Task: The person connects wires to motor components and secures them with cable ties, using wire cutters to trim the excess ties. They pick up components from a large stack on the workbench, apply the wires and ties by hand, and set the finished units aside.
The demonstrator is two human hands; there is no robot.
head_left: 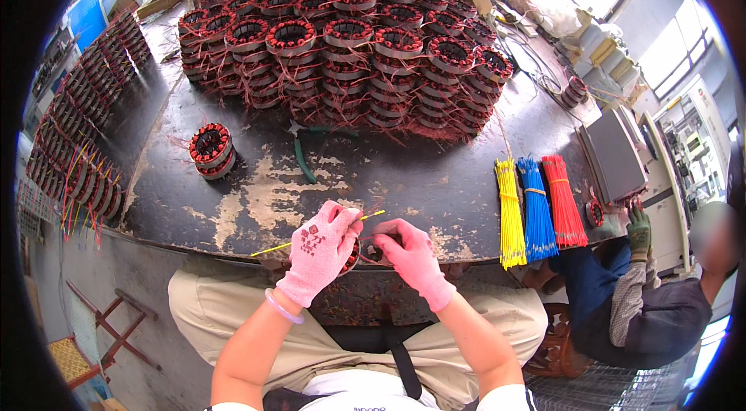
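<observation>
Both my hands wear pink gloves and meet at the table's near edge. My left hand is closed around a thin yellow wire, which sticks out on both sides of the fingers. Partly hidden beneath that hand is a stator, a grey ring with red windings, and fine reddish wires rise by the fingertips. Just to the right, my right hand pinches what looks like a thin wire from the stator; its fingertips are close to the left hand's.
Stacked stators fill the table's back, more stacks line the left. Green-handled pliers lie near a short stator stack. Yellow, blue and red wire bundles lie right. A co-worker sits at far right.
</observation>
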